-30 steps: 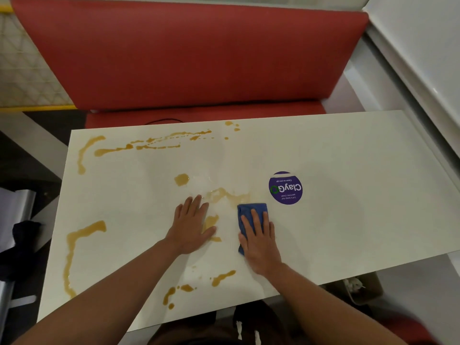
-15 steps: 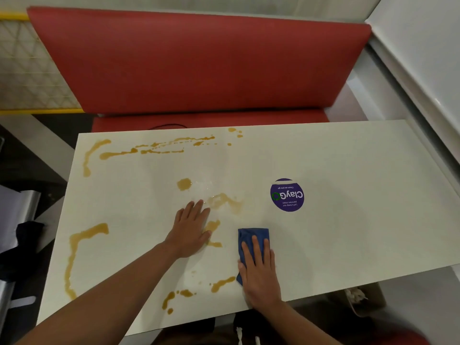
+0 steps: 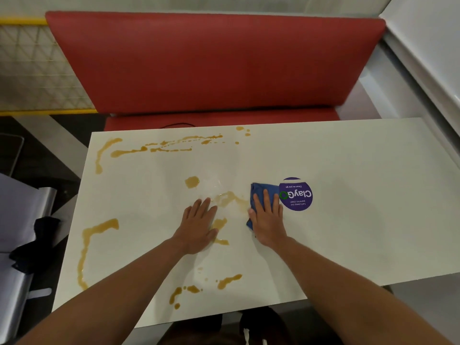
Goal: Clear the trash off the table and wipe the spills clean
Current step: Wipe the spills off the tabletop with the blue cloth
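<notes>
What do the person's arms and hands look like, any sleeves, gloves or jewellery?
Both forearms are bare right to the frame's lower edge, with no sleeves in view. The left hand and right hand wear no gloves, and no rings, watch or bracelets show on them.

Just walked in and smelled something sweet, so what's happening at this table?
A person is wiping brown spills off the white table. The right hand presses a blue cloth flat beside the purple sticker, while the left hand rests flat on the tabletop. Most streaks, like the long one at left, remain unwiped.
</notes>
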`<state>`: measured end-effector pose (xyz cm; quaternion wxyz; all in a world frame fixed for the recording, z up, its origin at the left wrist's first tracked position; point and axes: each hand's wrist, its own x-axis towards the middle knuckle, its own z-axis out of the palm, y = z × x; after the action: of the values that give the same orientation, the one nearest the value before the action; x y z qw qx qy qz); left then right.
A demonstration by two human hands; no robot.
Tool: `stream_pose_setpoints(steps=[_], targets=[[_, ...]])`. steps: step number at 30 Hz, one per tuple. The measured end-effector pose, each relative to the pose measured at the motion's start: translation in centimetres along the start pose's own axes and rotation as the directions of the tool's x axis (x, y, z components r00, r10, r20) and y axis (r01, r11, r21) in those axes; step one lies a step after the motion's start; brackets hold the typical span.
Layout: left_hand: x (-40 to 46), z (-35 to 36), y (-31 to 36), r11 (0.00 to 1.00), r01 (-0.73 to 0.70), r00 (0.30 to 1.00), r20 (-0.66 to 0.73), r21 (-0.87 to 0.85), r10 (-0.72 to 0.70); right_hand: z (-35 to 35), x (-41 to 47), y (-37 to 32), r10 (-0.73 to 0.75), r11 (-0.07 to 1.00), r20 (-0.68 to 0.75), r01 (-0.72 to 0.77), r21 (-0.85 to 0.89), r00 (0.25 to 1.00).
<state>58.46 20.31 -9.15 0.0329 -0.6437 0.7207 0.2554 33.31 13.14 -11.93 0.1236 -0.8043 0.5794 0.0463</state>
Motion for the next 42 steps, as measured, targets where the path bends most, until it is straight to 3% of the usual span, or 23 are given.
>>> stream_pose_setpoints(steps=[3,9,13,20,23,27,32,36,42], targets=[[0.0,0.0,0.1,1.000,0.011,1.000,0.000,0.003,-0.011,1.2,-4.0,-1.3,-0.053,0.998,-0.039,0.054,0.019,0.998],[0.1,-0.1,-0.3,0.998,-0.007,0.999,0.035,0.059,0.005,3.5,-11.0,-2.1,-0.072,0.997,0.044,0.070,0.046,0.996],[0.3,-1.2,-0.2,0.999,0.000,1.000,0.021,0.032,0.000,2.0,-6.8,-1.7,-0.093,0.996,0.069,0.093,0.006,0.993],[0.1,-1.9,-1.8,0.991,0.127,0.991,-0.051,0.031,-0.125,-1.7,4.4,-0.6,-0.012,1.000,0.249,0.017,-0.016,0.969],[0.1,-2.0,-2.5,0.989,0.149,0.988,-0.045,0.013,-0.148,-0.8,3.4,-1.0,-0.063,0.994,0.199,0.079,-0.072,0.978],[0.6,-2.0,-2.6,0.988,0.152,0.986,-0.062,-0.039,-0.155,1.8,-4.5,-2.1,-0.090,0.996,0.009,0.090,0.009,0.996],[1.8,-2.5,-2.5,0.989,0.131,0.989,-0.067,-0.070,-0.135,2.9,-9.3,-2.0,-0.125,0.992,0.033,0.126,-0.008,0.992],[2.6,-2.4,-2.4,0.990,0.126,0.990,-0.054,-0.058,-0.129,1.8,-5.7,-1.8,-0.128,0.991,0.040,0.129,-0.024,0.991],[2.5,-1.7,-2.3,0.986,0.148,0.987,-0.053,-0.081,-0.152,-0.4,4.6,-2.2,0.009,0.999,0.029,-0.008,-0.045,1.000]])
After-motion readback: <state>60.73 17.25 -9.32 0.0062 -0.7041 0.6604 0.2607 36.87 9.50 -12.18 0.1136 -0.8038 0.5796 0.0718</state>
